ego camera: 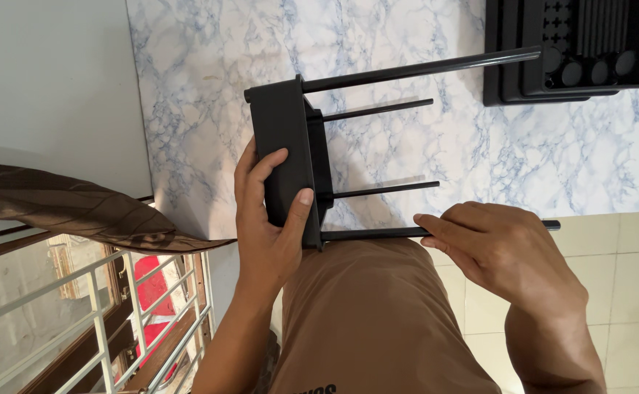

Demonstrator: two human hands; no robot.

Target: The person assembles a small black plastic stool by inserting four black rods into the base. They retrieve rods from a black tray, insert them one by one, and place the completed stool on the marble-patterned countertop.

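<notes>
My left hand (270, 219) grips a black plastic tray (284, 146) held on its side over the marble-patterned surface (421, 138). Several thin black rods stick out of the tray toward the right. My right hand (491, 244) is closed around the nearest rod (378, 233), close to my lap. The longest rod (421, 70) runs along the top toward a second black piece.
A stack of black plastic shelf trays (571, 47) lies at the top right on the marble surface. Pale floor tiles (626, 255) show at the right. A white window grille (101, 314), a brown curtain (64, 204) and a grey wall fill the left. My brown trousers (378, 321) are below.
</notes>
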